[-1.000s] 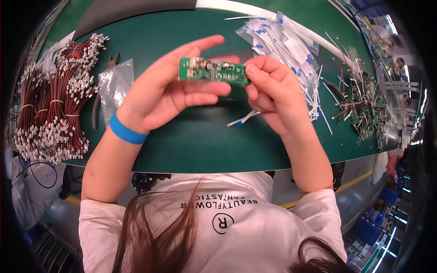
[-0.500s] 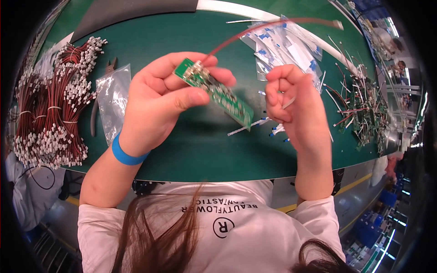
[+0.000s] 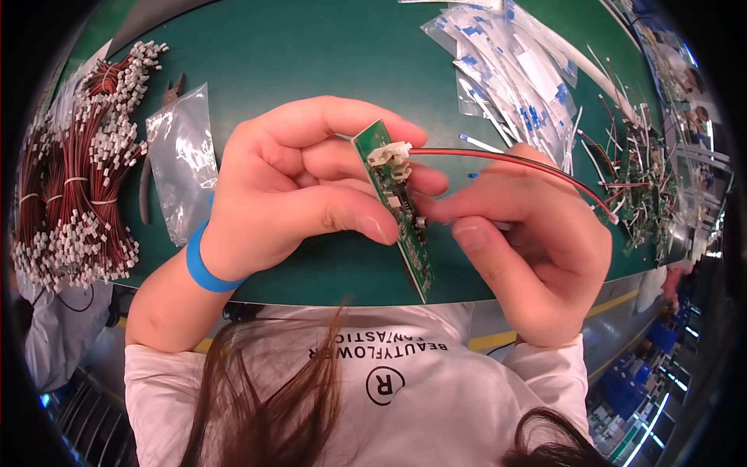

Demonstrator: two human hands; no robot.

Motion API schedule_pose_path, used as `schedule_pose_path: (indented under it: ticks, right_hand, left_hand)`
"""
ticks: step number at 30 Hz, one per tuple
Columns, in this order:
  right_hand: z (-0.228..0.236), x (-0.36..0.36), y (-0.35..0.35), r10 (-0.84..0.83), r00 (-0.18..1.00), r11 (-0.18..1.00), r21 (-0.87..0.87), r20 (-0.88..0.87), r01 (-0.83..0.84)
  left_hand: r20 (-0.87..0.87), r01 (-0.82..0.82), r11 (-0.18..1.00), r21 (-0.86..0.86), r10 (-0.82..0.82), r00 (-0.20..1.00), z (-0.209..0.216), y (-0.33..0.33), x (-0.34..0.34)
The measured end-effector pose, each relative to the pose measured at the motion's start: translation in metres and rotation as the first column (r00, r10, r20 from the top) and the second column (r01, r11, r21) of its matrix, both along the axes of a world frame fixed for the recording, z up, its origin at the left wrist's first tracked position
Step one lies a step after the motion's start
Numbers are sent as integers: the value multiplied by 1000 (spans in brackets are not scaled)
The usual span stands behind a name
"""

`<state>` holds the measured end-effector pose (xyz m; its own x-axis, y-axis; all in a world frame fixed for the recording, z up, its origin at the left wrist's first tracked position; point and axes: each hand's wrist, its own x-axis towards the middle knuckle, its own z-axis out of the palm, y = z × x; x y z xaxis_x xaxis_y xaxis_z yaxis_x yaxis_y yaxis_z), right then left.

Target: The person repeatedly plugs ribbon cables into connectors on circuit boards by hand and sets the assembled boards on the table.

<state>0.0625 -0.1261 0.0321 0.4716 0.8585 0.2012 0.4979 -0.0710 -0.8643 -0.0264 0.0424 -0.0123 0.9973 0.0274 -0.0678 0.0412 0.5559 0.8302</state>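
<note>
A green circuit board (image 3: 416, 268) stands tilted on edge between the thumb and fingers of my left hand (image 3: 284, 175). Plugged into the white connector (image 3: 391, 154) near its upper end is a red and black wire (image 3: 517, 158), which arcs rightward over my right hand (image 3: 545, 241) to a loose white plug (image 3: 614, 219). My right index fingertip reaches the board's component side, around a small part at mid-length, with the thumb close by. A pale sliver shows beneath those curled fingers; what they pinch is mostly hidden.
Bundled red and black wires (image 3: 78, 179) with white plugs lie at the left, beside pliers (image 3: 145, 183) and a clear plastic bag (image 3: 183, 159). White and blue flat cables (image 3: 510, 74) cover the far right. A heap of wired boards (image 3: 646, 187) sits at the right edge.
My left hand has turned the board steeper, its component side now facing right. My right hand has come in leftward and down to the board. The wire's free end has swung down.
</note>
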Motion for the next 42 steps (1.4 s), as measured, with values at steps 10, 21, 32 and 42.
schedule_pose_path:
  ticks: [10,21,32,42]
  right_hand:
    - [-6,-12,-3,-246,868,965,-26,-432,261]
    - [-21,-1,-4,-121,961,991,28,-249,132]
    - [-24,-3,3,-160,987,985,63,18,158]
    - [-25,3,-3,-134,970,988,98,202,117]
  left_hand:
    - [108,85,990,116,-98,989,-10,-4,1]
    - [54,57,979,193,-69,996,-8,-8,4]
    - [-107,121,992,-18,-122,987,-6,-9,7]
    - [13,1,994,-111,0,1000,-14,-15,7]
